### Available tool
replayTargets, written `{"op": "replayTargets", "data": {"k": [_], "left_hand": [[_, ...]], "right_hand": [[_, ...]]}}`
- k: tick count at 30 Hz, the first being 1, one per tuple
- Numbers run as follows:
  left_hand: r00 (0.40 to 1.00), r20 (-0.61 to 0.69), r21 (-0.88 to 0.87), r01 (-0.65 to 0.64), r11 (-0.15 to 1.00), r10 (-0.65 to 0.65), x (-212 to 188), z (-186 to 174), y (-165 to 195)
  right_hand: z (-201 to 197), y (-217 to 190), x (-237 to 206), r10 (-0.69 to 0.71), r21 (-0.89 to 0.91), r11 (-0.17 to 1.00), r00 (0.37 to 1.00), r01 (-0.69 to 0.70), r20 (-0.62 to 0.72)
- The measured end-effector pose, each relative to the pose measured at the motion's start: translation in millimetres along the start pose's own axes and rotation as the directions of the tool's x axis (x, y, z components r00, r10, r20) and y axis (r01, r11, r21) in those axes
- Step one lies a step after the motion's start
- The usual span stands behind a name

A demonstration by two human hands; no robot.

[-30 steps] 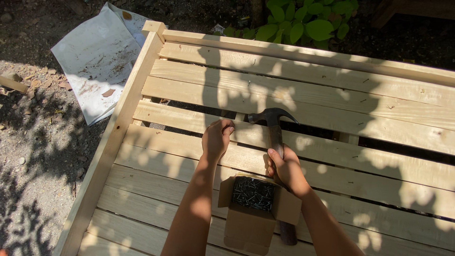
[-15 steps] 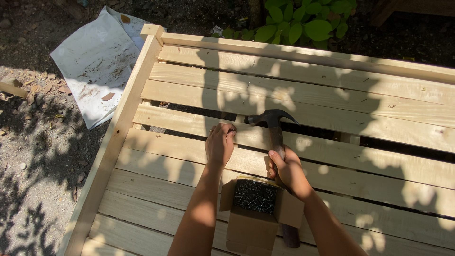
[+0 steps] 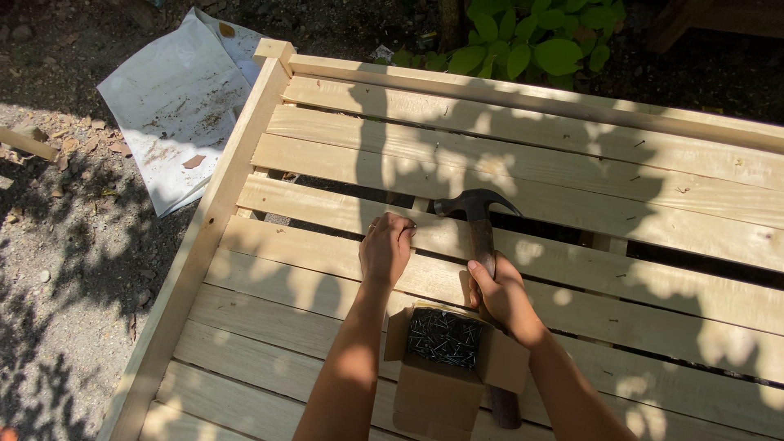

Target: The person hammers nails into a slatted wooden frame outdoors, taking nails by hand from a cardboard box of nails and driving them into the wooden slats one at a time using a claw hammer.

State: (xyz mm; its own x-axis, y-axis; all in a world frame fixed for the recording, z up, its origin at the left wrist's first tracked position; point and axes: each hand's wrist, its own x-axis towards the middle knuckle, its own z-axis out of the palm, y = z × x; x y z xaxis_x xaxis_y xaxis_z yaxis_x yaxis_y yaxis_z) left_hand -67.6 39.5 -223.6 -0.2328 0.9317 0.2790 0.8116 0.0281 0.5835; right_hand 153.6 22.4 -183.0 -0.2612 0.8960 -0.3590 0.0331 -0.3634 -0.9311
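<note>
Head view, open cardboard box of nails (image 3: 445, 336) before hammer handle, white sheet (image 3: 175, 106) on ground left, left hand (image 3: 385, 249) curled on slat (image 3: 327, 237), right hand (image 3: 500, 296) gripping hammer (image 3: 480, 233), hands barely shifted since earlier frame.

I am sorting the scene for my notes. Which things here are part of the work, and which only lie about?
In use:
- hammer, in the right hand
- slat under the left hand
- open cardboard box of nails

Lying about:
- white sheet on the ground
- green plant
</note>
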Motion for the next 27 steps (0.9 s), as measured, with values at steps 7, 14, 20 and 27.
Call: {"op": "replayTargets", "data": {"k": [7, 14, 20, 27], "left_hand": [[0.998, -0.047, -0.049, 0.039, 0.998, -0.041, 2.9, -0.2, -0.2], [0.998, -0.026, -0.048, 0.061, 0.997, -0.062, 2.1, -2.3, 1.3], [0.998, -0.030, -0.062, 0.052, 0.997, -0.054, 2.0, -5.4, 3.0], [0.997, -0.044, -0.092, 0.057, 0.994, -0.061, 3.5, -5.1, 1.3]], "right_hand": [[-7.8, -42.3, -20.4, -0.288, -0.655, 0.706, 0.954, 0.268, 0.081], [2.5, -65.0, -31.8, -0.127, -0.791, 0.595, 0.988, 0.145, 0.085], [4.9, -67.0, -29.4, -0.176, -0.777, 0.597, 0.977, 0.201, 0.118], [1.4, -65.3, -19.9, -0.257, -0.799, 0.528, 0.951, 0.289, 0.174]]}}
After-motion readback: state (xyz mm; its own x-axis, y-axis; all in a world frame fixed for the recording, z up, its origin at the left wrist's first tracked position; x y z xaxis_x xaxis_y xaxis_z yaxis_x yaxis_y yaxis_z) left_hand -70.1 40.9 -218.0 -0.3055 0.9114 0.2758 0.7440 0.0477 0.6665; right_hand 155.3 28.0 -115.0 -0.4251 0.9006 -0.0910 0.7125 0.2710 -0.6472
